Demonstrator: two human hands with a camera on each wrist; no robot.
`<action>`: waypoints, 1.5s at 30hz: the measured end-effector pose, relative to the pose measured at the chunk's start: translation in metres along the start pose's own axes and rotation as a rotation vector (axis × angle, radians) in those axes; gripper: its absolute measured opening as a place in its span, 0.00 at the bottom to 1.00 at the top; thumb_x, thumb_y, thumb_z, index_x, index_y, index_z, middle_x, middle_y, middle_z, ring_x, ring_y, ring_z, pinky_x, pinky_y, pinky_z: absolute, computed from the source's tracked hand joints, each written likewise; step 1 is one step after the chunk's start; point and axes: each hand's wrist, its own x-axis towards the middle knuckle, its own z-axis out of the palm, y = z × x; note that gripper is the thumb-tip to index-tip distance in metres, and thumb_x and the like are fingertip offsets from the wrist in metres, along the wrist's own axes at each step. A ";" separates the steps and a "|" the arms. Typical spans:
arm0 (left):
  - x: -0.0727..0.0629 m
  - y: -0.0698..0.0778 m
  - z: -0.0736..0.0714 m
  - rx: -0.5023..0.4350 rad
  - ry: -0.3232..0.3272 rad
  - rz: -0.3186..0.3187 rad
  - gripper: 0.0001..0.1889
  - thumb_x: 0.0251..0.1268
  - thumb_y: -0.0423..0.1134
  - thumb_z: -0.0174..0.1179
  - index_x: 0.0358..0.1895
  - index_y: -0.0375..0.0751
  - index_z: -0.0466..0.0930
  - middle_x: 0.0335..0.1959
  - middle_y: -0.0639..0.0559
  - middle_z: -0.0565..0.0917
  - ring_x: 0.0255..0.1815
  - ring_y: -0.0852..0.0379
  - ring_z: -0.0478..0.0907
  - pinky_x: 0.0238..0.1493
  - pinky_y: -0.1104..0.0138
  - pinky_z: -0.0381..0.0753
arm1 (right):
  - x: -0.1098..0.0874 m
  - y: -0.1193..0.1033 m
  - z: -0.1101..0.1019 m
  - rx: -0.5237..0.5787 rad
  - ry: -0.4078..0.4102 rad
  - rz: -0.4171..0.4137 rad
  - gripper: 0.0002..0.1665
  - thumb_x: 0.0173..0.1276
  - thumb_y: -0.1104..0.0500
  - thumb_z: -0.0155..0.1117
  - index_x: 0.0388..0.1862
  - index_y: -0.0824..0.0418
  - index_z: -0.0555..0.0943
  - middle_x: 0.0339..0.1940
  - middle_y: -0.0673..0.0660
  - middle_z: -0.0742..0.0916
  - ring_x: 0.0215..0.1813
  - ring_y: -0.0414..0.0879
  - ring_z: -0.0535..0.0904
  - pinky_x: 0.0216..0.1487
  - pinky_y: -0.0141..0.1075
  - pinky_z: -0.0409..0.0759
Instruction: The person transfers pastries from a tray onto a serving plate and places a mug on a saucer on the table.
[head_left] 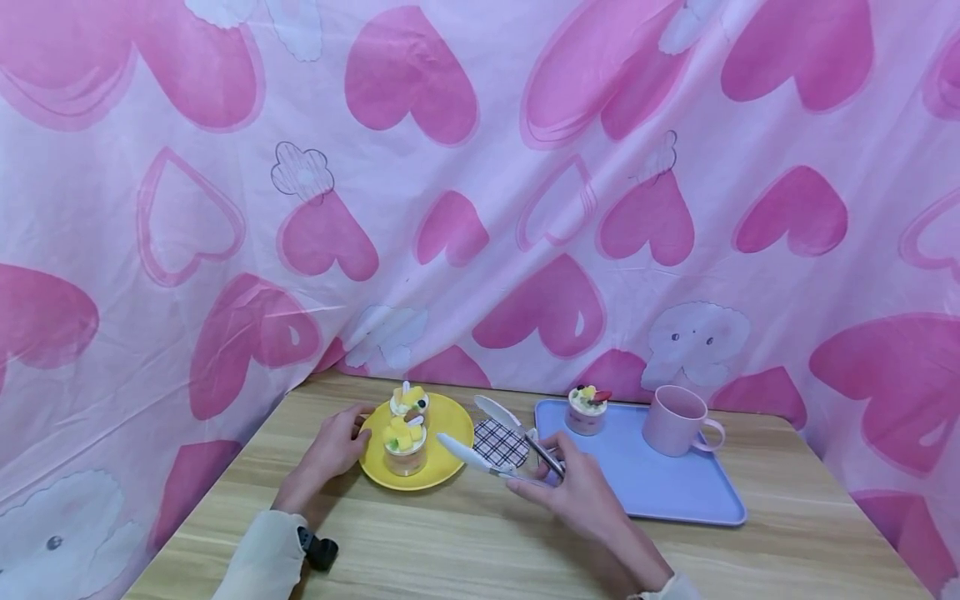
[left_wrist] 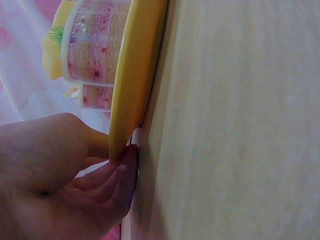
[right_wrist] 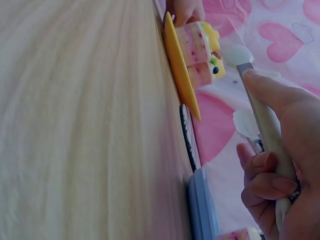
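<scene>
My left hand [head_left: 335,447] pinches the left rim of a yellow plate [head_left: 450,418]; in the left wrist view the thumb [left_wrist: 97,144] lies over the rim and the fingers [left_wrist: 117,187] reach beneath it. Two dessert cups, a front one [head_left: 406,454] and a back one [head_left: 411,401], stand upright on this plate, topped with yellow fruit. My right hand [head_left: 583,492] grips a pair of tongs [head_left: 463,452] with white tips and metal handles. The tips are spread apart with nothing between them, pointing left toward the plate, above a checked coaster [head_left: 501,442].
On the right lies a blue tray [head_left: 652,492]. It bears a third dessert cup [head_left: 586,415] with a strawberry piece at its back left, and a pink mug [head_left: 672,423] at its back right. A pink heart-patterned cloth [head_left: 450,167] hangs behind the wooden table [head_left: 420,542].
</scene>
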 end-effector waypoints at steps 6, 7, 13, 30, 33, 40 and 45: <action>0.000 -0.001 0.002 0.001 0.003 0.013 0.25 0.78 0.28 0.59 0.75 0.31 0.74 0.59 0.34 0.86 0.54 0.45 0.85 0.58 0.51 0.90 | 0.001 0.005 -0.009 -0.032 0.070 0.014 0.46 0.48 0.34 0.90 0.58 0.54 0.79 0.35 0.50 0.88 0.31 0.41 0.79 0.29 0.32 0.77; 0.000 -0.001 0.002 0.000 0.002 0.013 0.25 0.78 0.28 0.59 0.75 0.31 0.74 0.59 0.34 0.86 0.54 0.45 0.85 0.58 0.51 0.90 | 0.000 0.005 -0.011 -0.040 0.081 0.019 0.46 0.48 0.34 0.90 0.58 0.54 0.79 0.35 0.50 0.87 0.33 0.41 0.80 0.30 0.32 0.77; 0.002 -0.002 0.003 -0.003 -0.001 0.015 0.25 0.78 0.29 0.58 0.75 0.32 0.74 0.60 0.34 0.85 0.55 0.45 0.84 0.60 0.50 0.90 | -0.003 0.012 -0.025 -0.049 0.119 0.048 0.45 0.50 0.35 0.90 0.59 0.53 0.77 0.35 0.50 0.85 0.32 0.42 0.77 0.27 0.33 0.75; 0.002 -0.001 0.001 0.016 0.020 0.040 0.24 0.76 0.27 0.59 0.73 0.30 0.75 0.55 0.35 0.87 0.50 0.48 0.84 0.53 0.53 0.90 | -0.005 0.027 -0.055 -0.090 0.182 0.061 0.45 0.55 0.32 0.85 0.59 0.54 0.74 0.40 0.53 0.84 0.30 0.43 0.75 0.27 0.33 0.75; 0.002 -0.001 0.001 0.015 0.019 0.037 0.25 0.76 0.28 0.59 0.73 0.30 0.75 0.55 0.35 0.86 0.49 0.48 0.84 0.52 0.53 0.90 | -0.005 0.033 -0.063 -0.096 0.200 0.064 0.44 0.56 0.32 0.85 0.59 0.54 0.74 0.40 0.54 0.85 0.30 0.43 0.75 0.27 0.33 0.76; 0.002 -0.002 0.001 0.022 0.018 0.031 0.25 0.77 0.28 0.59 0.74 0.31 0.74 0.56 0.35 0.86 0.51 0.47 0.84 0.55 0.52 0.90 | -0.003 0.045 -0.083 -0.128 0.231 0.088 0.47 0.59 0.32 0.83 0.62 0.59 0.74 0.43 0.56 0.85 0.33 0.44 0.75 0.30 0.33 0.76; 0.001 -0.001 0.000 0.024 0.014 0.028 0.25 0.77 0.28 0.59 0.74 0.30 0.74 0.57 0.34 0.86 0.53 0.45 0.85 0.57 0.51 0.90 | -0.001 0.052 -0.093 -0.150 0.243 0.113 0.50 0.60 0.30 0.81 0.65 0.62 0.73 0.44 0.58 0.85 0.37 0.47 0.77 0.31 0.33 0.78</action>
